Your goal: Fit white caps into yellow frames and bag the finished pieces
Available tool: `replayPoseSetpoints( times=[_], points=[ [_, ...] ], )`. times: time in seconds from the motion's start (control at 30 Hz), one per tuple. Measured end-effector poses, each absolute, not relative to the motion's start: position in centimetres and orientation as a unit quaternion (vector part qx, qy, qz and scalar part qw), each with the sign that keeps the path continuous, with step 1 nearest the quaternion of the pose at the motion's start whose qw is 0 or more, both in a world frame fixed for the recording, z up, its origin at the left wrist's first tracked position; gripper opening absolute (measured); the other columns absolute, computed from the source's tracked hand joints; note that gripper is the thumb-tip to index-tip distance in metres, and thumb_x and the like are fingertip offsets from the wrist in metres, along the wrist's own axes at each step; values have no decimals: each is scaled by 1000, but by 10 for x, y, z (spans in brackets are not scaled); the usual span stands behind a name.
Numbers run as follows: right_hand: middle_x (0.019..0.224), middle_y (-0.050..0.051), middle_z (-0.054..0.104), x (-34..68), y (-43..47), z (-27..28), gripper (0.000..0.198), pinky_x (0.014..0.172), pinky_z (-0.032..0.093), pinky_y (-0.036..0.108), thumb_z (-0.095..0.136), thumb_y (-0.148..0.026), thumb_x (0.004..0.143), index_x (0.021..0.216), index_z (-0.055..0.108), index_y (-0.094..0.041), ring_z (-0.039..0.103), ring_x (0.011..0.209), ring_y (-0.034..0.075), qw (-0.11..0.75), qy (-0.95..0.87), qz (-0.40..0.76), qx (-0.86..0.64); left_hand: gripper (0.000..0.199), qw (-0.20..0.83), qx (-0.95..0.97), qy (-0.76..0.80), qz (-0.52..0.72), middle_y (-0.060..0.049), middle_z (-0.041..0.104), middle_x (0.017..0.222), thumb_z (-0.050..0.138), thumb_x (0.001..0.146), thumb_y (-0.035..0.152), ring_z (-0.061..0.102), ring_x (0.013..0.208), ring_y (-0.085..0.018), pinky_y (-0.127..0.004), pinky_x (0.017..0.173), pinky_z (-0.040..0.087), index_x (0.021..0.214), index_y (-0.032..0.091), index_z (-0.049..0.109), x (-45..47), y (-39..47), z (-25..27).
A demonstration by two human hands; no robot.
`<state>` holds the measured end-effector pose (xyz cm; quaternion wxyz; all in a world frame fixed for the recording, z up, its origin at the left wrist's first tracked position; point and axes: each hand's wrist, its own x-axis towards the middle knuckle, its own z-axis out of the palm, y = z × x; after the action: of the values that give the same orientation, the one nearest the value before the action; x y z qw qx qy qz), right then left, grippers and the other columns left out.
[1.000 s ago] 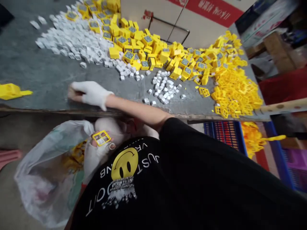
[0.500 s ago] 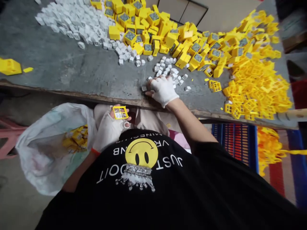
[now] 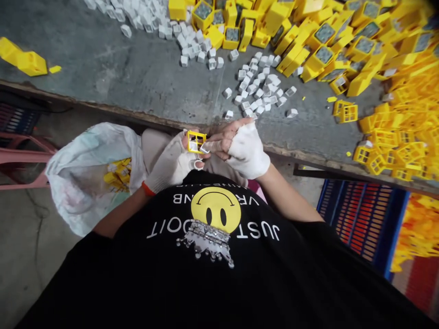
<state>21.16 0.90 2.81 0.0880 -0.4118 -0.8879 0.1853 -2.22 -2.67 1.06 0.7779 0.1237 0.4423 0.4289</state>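
Note:
My left hand (image 3: 173,160), in a white fingerless glove, is closed on a small yellow four-pane frame (image 3: 196,142) in front of the table edge. A whitish piece shows in one of its lower panes. From the other side my right hand (image 3: 246,148), gloved the same way, pinches a small white cube-like piece (image 3: 205,148) at the frame's right side. Whether that piece touches the frame, I cannot tell. Just beyond my right hand, a loose group of similar white pieces (image 3: 259,87) lies on the grey table (image 3: 137,82).
Yellow blocks with grey-filled openings (image 3: 324,32) are heaped at the back. More yellow frames (image 3: 408,141) pile up at the right. A white sack (image 3: 68,164) holding yellow parts stands at lower left, beside a pink stool (image 3: 24,155). A blue crate (image 3: 363,219) is under the table's right side.
My right hand has come off the white pieces on the table and back to my left hand, bringing one piece. My left hand has raised the frame slightly. The view has shifted.

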Motion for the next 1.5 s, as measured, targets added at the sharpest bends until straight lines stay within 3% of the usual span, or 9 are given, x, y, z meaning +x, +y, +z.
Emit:
replayPoseSetpoints(
  times=[0.2, 0.37, 0.5, 0.6, 0.7, 0.83, 1.13, 1.23, 1.5],
  points=[
    [140, 4, 90, 222, -10, 7, 43, 113, 54, 57, 48, -40, 124, 145, 86, -42, 77, 127, 30, 72, -925, 211, -307, 15, 851, 134, 438, 257, -12, 83, 99, 66, 114, 32, 78, 66, -23, -25, 49, 50, 121, 20, 71, -27, -17, -2],
    [154, 8, 83, 249, 27, 15, 54, 117, 53, 55, 38, -29, 123, 160, 77, -33, 75, 136, 31, 72, -862, 128, -485, 20, 830, 121, 435, 328, -14, 84, 114, 69, 114, 36, 83, 77, -24, -26, 57, 58, 127, 21, 71, -27, -17, -2],
    [156, 16, 80, 256, 83, 14, 45, 126, 44, 70, 49, -30, 118, 150, 80, -25, 68, 146, 43, 6, -849, 90, -520, 29, 821, 116, 436, 349, -13, 84, 121, 76, 110, 38, 83, 79, -24, -27, 59, 58, 133, 22, 70, -28, -20, -3],
    [146, 17, 83, 246, 97, 13, 40, 125, 46, 65, 52, -29, 116, 141, 83, -24, 72, 139, 42, -46, -847, 117, -516, 34, 818, 119, 433, 359, -14, 83, 128, 75, 110, 40, 82, 79, -23, -29, 60, 59, 139, 22, 71, -28, -22, -3],
    [136, 12, 87, 232, 85, 11, 42, 120, 52, 53, 49, -25, 115, 137, 84, -26, 76, 126, 35, -7, -836, 169, -522, 28, 812, 124, 426, 381, -13, 83, 126, 72, 112, 37, 83, 82, -23, -29, 62, 61, 136, 21, 72, -25, -23, -4],
    [128, 15, 85, 213, 68, -6, 42, 119, 48, 54, 46, -29, 114, 132, 84, -23, 73, 126, 38, 25, -834, 169, -525, 18, 803, 108, 438, 390, -10, 83, 119, 69, 115, 30, 85, 86, -23, -29, 67, 63, 131, 21, 71, -13, -15, -5],
    [152, 14, 80, 230, 69, 5, 53, 125, 58, 56, 39, -32, 121, 159, 74, -24, 71, 143, 33, 122, -766, 176, -606, 21, 807, 118, 444, 371, -9, 84, 121, 72, 115, 35, 84, 93, -24, -29, 70, 62, 133, 23, 70, -6, -6, -10],
    [153, 11, 82, 259, 54, 28, 54, 132, 56, 51, 34, -28, 120, 148, 81, -27, 71, 145, 29, 166, -713, 121, -670, 22, 805, 124, 435, 385, -10, 83, 122, 70, 115, 35, 83, 90, -23, -30, 70, 63, 133, 23, 70, -11, -10, -17],
    [149, 17, 81, 258, 47, 0, 43, 123, 49, 62, 54, -35, 116, 151, 77, -24, 68, 141, 41, 55, -821, 138, -552, 27, 806, 118, 438, 380, -11, 83, 124, 77, 111, 37, 85, 90, -25, -31, 69, 63, 133, 24, 73, -11, -15, -24]
  ],
)
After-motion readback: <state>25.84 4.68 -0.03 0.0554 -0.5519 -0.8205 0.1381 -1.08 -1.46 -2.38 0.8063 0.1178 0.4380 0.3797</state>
